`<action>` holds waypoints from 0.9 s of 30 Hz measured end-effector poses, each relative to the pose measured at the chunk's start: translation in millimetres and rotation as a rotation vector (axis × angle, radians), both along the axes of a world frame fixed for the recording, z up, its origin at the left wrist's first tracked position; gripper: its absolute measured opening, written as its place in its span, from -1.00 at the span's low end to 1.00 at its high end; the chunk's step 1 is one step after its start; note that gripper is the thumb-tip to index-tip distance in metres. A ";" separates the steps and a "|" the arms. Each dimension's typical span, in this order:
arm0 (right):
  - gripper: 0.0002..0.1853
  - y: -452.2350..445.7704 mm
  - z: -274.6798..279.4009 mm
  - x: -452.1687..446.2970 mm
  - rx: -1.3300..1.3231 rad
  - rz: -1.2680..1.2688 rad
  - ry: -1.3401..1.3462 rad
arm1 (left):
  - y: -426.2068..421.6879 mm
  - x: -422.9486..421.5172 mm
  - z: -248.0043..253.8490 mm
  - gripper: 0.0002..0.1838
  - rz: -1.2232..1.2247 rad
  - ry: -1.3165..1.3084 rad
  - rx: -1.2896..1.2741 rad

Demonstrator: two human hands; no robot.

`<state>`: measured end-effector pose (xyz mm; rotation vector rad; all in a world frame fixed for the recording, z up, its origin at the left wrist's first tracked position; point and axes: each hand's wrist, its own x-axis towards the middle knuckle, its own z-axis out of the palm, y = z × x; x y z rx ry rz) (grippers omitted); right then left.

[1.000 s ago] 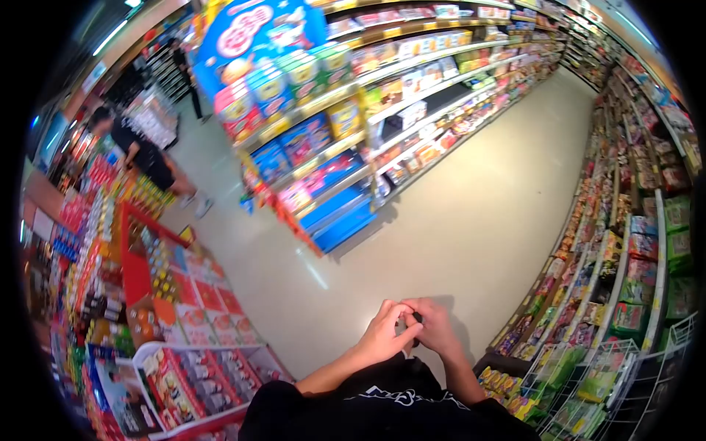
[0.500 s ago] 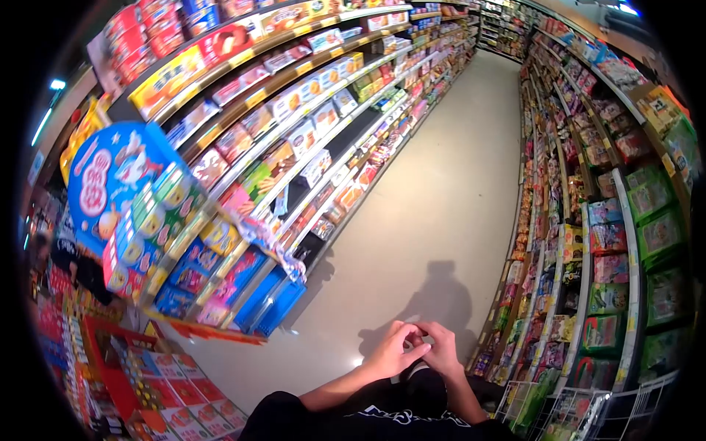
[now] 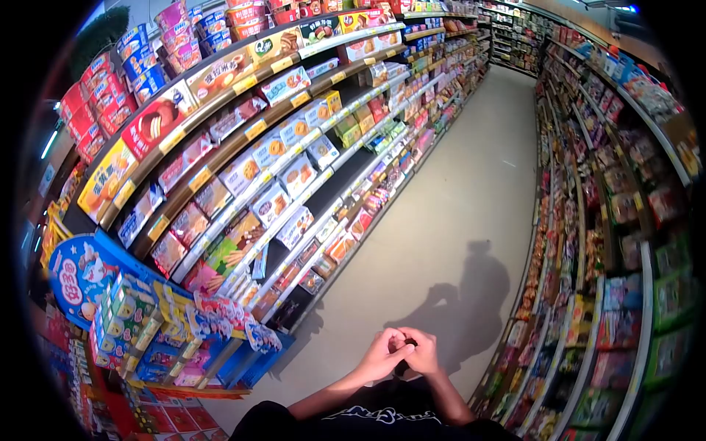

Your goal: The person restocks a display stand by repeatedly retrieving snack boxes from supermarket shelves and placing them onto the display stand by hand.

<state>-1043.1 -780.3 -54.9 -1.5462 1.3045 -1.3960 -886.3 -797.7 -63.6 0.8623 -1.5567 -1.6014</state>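
My left hand (image 3: 384, 354) and my right hand (image 3: 422, 353) meet at the bottom centre, in front of the dark shirt (image 3: 382, 411). Their fingers are curled and touch at the tips. Between them shows a small dark thing, too small and too covered to name. Which of the two hands grips it is hard to make out. The shelves stand well away from both hands.
On the left a long shelf (image 3: 254, 132) holds boxed snacks, with cup noodles (image 3: 176, 37) on top. A blue display stand (image 3: 95, 268) is at its near end. Packed bags fill the right shelf (image 3: 621, 294). The aisle floor (image 3: 441, 184) runs between them.
The view has swung from the display end and a person at the left to the aisle between the shelves. My hands stay together at the bottom centre.
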 end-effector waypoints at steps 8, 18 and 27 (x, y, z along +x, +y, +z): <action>-0.71 -174.8 7.1 -110.3 0.111 -0.019 -0.093 | -161.1 -99.6 31.3 -0.48 -0.112 0.182 0.285; -0.66 -366.3 6.8 -184.7 0.359 0.014 -0.087 | -381.8 -139.5 -10.3 -0.43 -0.322 0.181 0.508; -0.59 -634.7 22.1 -225.9 0.381 0.041 0.029 | -656.1 -194.2 12.4 -0.51 -0.388 0.199 0.183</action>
